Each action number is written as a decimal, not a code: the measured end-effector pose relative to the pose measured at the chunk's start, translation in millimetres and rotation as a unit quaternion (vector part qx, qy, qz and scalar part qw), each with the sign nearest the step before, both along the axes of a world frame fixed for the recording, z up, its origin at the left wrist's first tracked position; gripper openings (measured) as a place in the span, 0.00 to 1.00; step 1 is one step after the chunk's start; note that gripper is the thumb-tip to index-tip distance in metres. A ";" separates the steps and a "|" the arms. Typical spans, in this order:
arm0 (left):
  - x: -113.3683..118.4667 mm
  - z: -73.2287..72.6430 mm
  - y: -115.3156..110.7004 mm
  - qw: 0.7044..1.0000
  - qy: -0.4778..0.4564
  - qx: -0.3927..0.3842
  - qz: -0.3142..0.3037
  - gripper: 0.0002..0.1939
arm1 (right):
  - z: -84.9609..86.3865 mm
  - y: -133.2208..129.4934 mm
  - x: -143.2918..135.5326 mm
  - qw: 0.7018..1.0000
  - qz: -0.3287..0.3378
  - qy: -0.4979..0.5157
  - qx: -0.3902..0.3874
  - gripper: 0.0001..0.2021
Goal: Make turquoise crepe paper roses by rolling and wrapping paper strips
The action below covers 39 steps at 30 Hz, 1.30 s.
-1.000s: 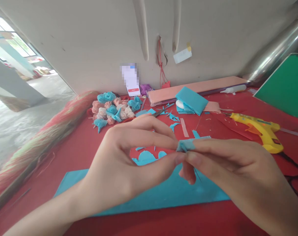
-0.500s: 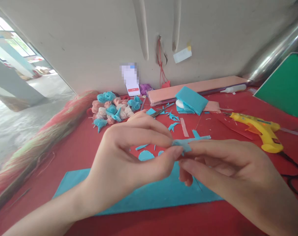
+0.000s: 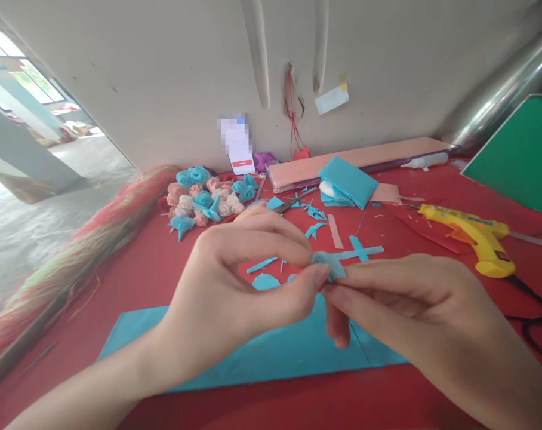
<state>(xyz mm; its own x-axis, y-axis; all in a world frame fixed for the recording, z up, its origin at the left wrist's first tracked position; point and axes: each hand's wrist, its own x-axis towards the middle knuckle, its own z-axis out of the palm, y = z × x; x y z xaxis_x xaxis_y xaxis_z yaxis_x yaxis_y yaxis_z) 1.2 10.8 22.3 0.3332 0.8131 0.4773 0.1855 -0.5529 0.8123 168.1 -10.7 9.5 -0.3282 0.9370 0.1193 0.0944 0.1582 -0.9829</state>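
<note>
Head view showed a thick bundle of red and pale-green fibres (image 3: 96, 239) along the left edge of the red worktop (image 3: 271, 412). Toward the back edge sat a cluster of blue, pink and white crepe rosettes (image 3: 203, 200), and a flat blue rectangular sheet (image 3: 208, 373) lay near the front edge. Right of the rosettes, a white-screened phone (image 3: 242, 156) leaned on the wall. Above the sheet, the left hand (image 3: 239, 280) pinched a small rolled piece of light-blue paper (image 3: 331, 264) between thumb and finger; the right hand (image 3: 414, 298) met it there, its thumb and fingertip clamped on the piece's right end. A thin dark strand (image 3: 360, 342), wire or thread, I could not tell, slanted below them. Behind, a folded blue paper packet (image 3: 349, 181) rested near the back edge. A yellow glue gun (image 3: 486, 236) lay toward the right edge, near an upright green board (image 3: 519, 155).
</note>
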 end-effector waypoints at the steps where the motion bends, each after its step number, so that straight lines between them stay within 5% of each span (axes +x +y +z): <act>1: -0.2 -0.1 -0.3 1.000 -0.003 -0.005 -0.001 0.07 | -0.1 -0.3 0.1 1.000 0.001 -0.001 0.003 0.14; 12: -1.9 -0.3 0.5 0.997 -0.003 -0.069 -0.020 0.05 | -0.2 -0.1 0.0 1.000 0.006 0.004 0.012 0.14; 39: -2.4 2.0 0.7 0.999 0.011 -0.041 -0.008 0.05 | -1.5 -1.0 -1.0 0.997 0.008 0.065 -0.050 0.09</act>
<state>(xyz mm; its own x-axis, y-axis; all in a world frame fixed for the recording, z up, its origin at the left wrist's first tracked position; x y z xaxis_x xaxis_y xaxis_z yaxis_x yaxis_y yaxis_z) -1.2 11.5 24.3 0.3558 0.8435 0.4024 0.1947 -0.4880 0.8509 167.1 -11.6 8.1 -0.3310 0.9411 0.0686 -0.0355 0.0602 -0.9976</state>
